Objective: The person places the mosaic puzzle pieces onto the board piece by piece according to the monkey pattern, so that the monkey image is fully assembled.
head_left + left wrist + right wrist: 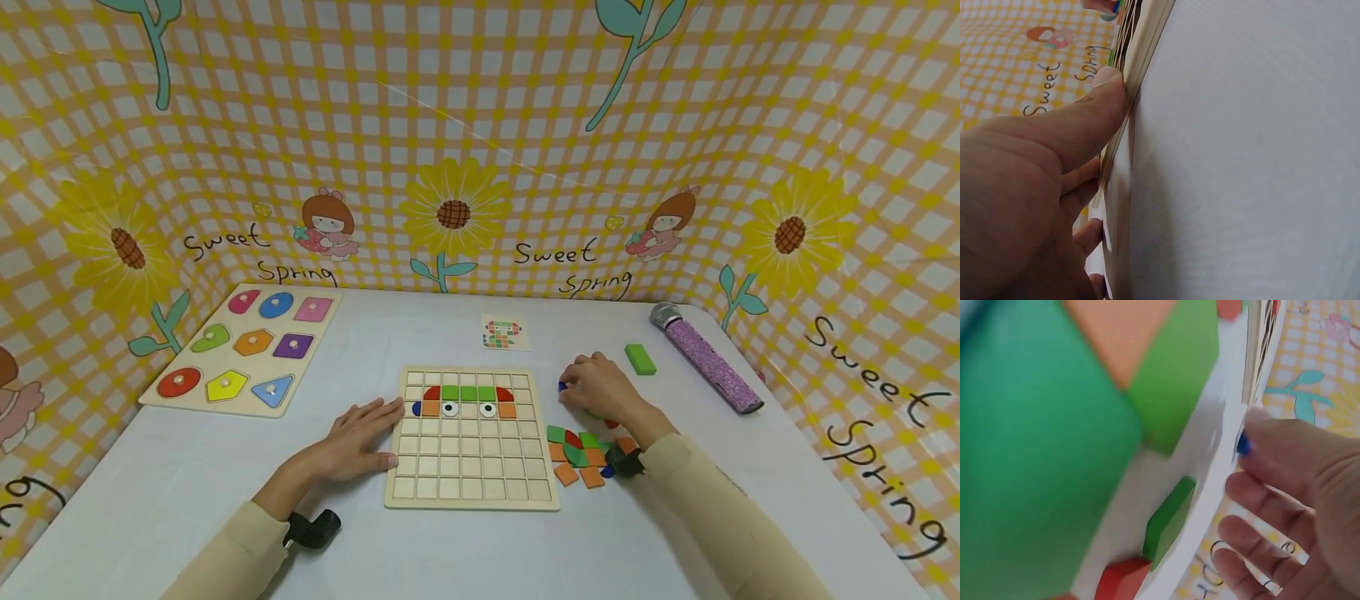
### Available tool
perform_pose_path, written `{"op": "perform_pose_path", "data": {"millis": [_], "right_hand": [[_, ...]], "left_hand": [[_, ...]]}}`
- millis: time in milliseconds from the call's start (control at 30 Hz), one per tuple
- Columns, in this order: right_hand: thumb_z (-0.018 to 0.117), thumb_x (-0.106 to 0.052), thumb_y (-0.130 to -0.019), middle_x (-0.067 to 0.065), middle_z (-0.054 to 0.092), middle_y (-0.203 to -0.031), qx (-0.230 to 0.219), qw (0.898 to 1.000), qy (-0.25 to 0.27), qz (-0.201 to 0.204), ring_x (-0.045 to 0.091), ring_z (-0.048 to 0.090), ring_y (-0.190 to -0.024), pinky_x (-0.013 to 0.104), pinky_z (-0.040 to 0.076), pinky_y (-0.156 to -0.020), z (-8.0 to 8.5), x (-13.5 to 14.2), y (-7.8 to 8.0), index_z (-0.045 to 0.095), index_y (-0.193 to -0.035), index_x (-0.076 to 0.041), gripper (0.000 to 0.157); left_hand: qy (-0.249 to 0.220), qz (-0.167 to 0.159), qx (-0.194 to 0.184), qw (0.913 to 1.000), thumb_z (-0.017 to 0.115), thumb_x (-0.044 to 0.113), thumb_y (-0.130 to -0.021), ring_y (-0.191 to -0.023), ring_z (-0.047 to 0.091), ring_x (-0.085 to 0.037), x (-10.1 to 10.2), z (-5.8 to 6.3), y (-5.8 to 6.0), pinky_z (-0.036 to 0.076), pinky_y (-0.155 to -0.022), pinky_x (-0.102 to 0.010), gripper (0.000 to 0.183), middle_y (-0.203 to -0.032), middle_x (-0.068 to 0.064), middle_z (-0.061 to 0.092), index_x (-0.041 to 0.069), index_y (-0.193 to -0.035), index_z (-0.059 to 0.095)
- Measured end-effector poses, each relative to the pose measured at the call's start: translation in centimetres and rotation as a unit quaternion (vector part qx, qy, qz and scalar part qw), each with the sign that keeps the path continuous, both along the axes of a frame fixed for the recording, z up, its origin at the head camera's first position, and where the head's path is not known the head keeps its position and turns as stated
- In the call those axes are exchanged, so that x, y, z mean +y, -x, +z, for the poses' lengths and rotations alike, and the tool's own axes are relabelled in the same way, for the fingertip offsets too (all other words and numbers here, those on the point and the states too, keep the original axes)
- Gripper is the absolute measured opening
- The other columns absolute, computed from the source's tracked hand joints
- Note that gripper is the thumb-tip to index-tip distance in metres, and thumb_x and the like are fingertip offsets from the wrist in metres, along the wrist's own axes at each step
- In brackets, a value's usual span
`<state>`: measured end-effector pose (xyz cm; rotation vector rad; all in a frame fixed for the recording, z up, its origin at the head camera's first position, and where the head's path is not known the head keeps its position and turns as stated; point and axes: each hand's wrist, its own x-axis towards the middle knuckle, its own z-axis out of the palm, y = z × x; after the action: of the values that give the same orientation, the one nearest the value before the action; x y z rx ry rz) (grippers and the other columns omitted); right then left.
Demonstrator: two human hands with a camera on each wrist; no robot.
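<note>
A wooden grid board (468, 492) lies in the middle of the table. Red, green and orange tiles, two eye tiles (488, 409) and a blue piece (417, 409) fill part of its upper rows. My left hand (352, 442) rests at the board's left edge, thumb and fingertips touching it, fingers fairly straight. To the right of the board, my right hand (600, 390) pinches a small blue piece (1244, 444) between thumb and index finger. Most of that piece is hidden by the fingers. Loose coloured tiles (566, 475) lie below this hand, partly covered by the wrist.
A pattern card (506, 332) lies behind the board. At the left is a shape puzzle board (168, 405) with knobbed pieces. A green block (641, 359) and a glittery purple microphone (705, 358) lie at the right. Patterned cloth (450, 100) rises behind the table.
</note>
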<state>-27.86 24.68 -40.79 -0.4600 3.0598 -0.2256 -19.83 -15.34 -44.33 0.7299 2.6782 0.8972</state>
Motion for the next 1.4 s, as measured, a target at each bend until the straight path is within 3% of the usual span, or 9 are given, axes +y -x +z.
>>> {"op": "perform_pose_path", "data": {"millis": [200, 433, 800, 1400], "right_hand": [[0.071, -0.028, -0.082, 0.003, 0.066, -0.101, -0.005, 0.999, 0.033, 0.025, 0.021, 0.048, -0.092, 0.037, 0.046, -0.082, 0.6, -2.1, -1.5, 0.072, -0.105, -0.011, 0.029], [0.073, -0.029, -0.081, 0.000, 0.066, -0.097, 0.006, 0.996, 0.053, 0.068, 0.017, 0.047, -0.086, 0.030, 0.042, -0.073, 0.2, -3.9, -2.8, 0.074, -0.098, -0.013, 0.023], [0.074, -0.030, -0.080, -0.001, 0.066, -0.090, 0.056, 0.992, 0.010, 0.112, 0.017, 0.050, -0.081, 0.030, 0.044, -0.070, -0.5, -5.3, -3.0, 0.075, -0.095, -0.015, 0.022], [0.074, -0.035, -0.080, -0.001, 0.067, -0.096, 0.061, 0.992, -0.015, 0.111, 0.016, 0.049, -0.083, 0.029, 0.042, -0.071, -0.1, -5.3, -3.2, 0.075, -0.098, -0.015, 0.028]], "left_hand": [[0.000, 0.002, -0.003, 1.0000, 0.065, 0.033, -0.088, -0.146, 0.012, -0.038, 0.0, 0.0, 0.0, 0.002, -0.112, -0.066, 0.073, -0.158, -0.008, 0.023, 0.011, -0.148, 0.030], [-0.004, -0.008, 0.002, 1.0000, 0.064, 0.032, -0.088, -0.145, 0.012, -0.039, -0.1, -0.2, 0.1, 0.003, -0.113, -0.066, 0.073, -0.158, -0.010, 0.023, 0.009, -0.148, 0.030], [-0.002, -0.007, 0.006, 1.0000, 0.064, 0.032, -0.088, -0.145, 0.013, -0.040, -0.1, 0.0, 0.0, 0.003, -0.112, -0.067, 0.073, -0.157, -0.011, 0.024, 0.008, -0.148, 0.030], [-0.003, -0.006, 0.007, 1.0000, 0.064, 0.034, -0.088, -0.145, 0.012, -0.040, -0.1, 0.0, -0.1, 0.003, -0.112, -0.067, 0.073, -0.157, -0.011, 0.024, 0.008, -0.148, 0.030]]}}
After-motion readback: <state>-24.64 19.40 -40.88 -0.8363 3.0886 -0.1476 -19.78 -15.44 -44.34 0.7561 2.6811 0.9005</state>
